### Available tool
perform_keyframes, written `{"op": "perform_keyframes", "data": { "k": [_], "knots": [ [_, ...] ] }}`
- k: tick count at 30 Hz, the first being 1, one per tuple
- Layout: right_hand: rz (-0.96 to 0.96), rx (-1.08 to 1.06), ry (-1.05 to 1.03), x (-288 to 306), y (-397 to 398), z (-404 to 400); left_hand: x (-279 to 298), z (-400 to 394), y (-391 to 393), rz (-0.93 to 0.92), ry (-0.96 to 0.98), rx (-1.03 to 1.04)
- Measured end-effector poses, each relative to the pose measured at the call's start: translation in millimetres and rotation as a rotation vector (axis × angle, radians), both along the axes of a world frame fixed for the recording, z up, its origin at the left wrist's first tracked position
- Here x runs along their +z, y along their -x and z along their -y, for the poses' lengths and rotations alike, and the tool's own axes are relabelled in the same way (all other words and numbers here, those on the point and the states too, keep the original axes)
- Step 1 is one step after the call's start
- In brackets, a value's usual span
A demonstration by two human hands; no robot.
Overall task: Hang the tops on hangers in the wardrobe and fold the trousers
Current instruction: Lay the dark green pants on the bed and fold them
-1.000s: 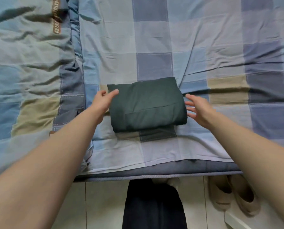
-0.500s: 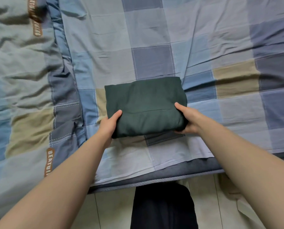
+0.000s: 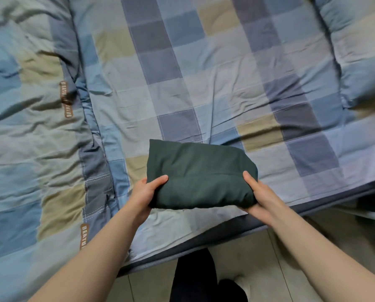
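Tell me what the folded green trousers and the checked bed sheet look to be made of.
Folded green trousers: likely a matte woven cotton or cotton blend; no sheen, soft rounded folds where the left hand and right hand grip them.
Checked bed sheet: thin woven cotton or polyester-cotton, by its fine creases, stitched patch lines and faint sheen.

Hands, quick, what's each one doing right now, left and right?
Left hand: closed on the left end of the folded dark green trousers, thumb on top.
Right hand: closed on the right end of the same bundle, thumb on top.
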State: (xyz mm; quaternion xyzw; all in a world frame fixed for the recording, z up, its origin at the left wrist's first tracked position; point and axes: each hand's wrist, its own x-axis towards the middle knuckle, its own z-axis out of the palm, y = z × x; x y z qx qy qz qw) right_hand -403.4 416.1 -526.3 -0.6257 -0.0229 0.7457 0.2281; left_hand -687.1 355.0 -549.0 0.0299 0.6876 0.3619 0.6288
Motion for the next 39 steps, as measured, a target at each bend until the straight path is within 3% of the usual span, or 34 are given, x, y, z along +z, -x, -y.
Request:
{"op": "perform_keyframes", "data": {
  "k": [8, 15, 22, 28, 35, 39],
  "knots": [
    [0.013, -0.257, -0.204, 153.5, -97.4, 8.2, 161.7, -55.9, -96.7, 0.097, -0.202, -0.216],
    [-0.006, -0.48, -0.394, 267.4, -211.5, 105.6, 284.5, -34.8, -211.8, 0.159, -0.329, -0.469],
    [0.058, -0.803, -0.599, 373.9, -320.8, 315.2, 373.2, 80.3, -365.9, 0.282, -0.413, -0.726],
    [0.246, -1.09, -0.758, 438.6, -376.7, 511.7, 414.5, 206.7, -489.3, 0.458, -0.395, -1.017],
    [0.37, -1.511, -0.777, 446.5, -385.9, 709.9, 420.7, 349.8, -618.2, 0.519, -0.265, -1.471],
    [0.359, -1.809, -0.791, 436.9, -370.5, 777.5, 416.6, 416.6, -676.5, 0.544, -0.193, -1.734]
  ]
}}
